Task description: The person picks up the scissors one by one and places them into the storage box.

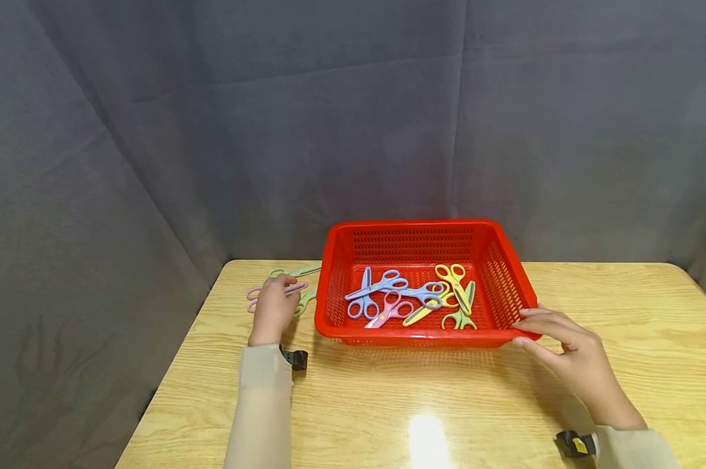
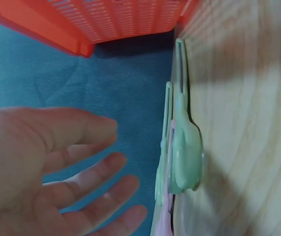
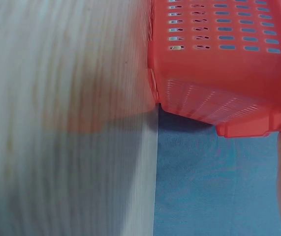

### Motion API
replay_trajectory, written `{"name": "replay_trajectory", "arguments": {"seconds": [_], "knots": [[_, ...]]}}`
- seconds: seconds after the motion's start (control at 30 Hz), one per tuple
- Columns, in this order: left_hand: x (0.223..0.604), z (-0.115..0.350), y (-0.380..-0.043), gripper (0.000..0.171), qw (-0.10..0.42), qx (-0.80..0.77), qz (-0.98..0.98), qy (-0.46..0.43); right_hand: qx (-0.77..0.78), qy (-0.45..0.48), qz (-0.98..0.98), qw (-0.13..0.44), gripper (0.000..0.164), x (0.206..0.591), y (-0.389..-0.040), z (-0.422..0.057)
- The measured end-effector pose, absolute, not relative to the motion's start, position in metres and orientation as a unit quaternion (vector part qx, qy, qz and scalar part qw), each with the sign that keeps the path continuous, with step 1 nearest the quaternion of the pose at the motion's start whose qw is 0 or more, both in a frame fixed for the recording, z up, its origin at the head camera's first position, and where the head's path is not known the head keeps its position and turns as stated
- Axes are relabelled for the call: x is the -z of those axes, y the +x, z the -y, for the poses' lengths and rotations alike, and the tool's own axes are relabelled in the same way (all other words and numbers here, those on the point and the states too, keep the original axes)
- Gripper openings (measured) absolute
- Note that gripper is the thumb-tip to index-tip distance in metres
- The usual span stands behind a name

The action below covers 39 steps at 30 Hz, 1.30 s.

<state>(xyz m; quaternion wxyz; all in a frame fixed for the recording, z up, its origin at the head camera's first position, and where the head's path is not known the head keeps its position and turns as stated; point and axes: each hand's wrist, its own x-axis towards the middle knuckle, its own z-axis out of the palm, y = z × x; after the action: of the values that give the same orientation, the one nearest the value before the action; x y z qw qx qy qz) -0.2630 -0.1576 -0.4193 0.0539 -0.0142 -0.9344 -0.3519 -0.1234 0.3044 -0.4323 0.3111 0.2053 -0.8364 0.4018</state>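
My left hand (image 1: pixel 275 306) hovers just over loose scissors left of the basket, fingers spread and holding nothing. Nearest it lie pink scissors (image 1: pixel 253 293), with green scissors (image 1: pixel 303 271) behind and another green pair (image 2: pixel 185 152) beside the basket; the hand partly covers them in the head view. A red plastic basket (image 1: pixel 423 334) with slotted walls stands on the table. My right hand (image 1: pixel 570 355) holds its near right corner, thumb at the front rim and fingers over the side rim. Inside lie blue scissors (image 1: pixel 382 284), pink scissors (image 1: pixel 391 309), yellow scissors (image 1: pixel 457 286) and green scissors (image 1: pixel 460 318).
The light wooden table (image 1: pixel 353 404) has its far edge just behind the basket. A dark grey cloth (image 1: pixel 341 130) hangs behind and to the left. Light glares off the tabletop near the front.
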Motion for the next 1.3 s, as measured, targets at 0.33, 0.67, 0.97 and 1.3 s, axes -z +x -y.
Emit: {"name": "replay_trajectory", "arguments": {"seconds": [0.33, 0.67, 0.97, 1.3], "knots": [[0.426, 0.157, -0.262, 0.04, 0.003, 0.31, 0.95, -0.034, -0.401, 0.203, 0.837, 0.313, 0.05, 0.435, -0.123, -0.305], [0.43, 0.155, -0.262, 0.04, 0.015, 0.264, 0.963, -0.053, -0.394, 0.201, 0.839, 0.318, 0.05, 0.437, -0.124, -0.307], [0.436, 0.157, -0.261, 0.046, 0.008, 0.248, 0.968, -0.037, -0.402, 0.198, 0.838, 0.311, 0.049, 0.438, -0.125, -0.307], [0.433, 0.157, -0.258, 0.046, -0.002, 0.225, 0.974, -0.019, -0.408, 0.201, 0.834, 0.313, 0.05, 0.44, -0.126, -0.308]]}}
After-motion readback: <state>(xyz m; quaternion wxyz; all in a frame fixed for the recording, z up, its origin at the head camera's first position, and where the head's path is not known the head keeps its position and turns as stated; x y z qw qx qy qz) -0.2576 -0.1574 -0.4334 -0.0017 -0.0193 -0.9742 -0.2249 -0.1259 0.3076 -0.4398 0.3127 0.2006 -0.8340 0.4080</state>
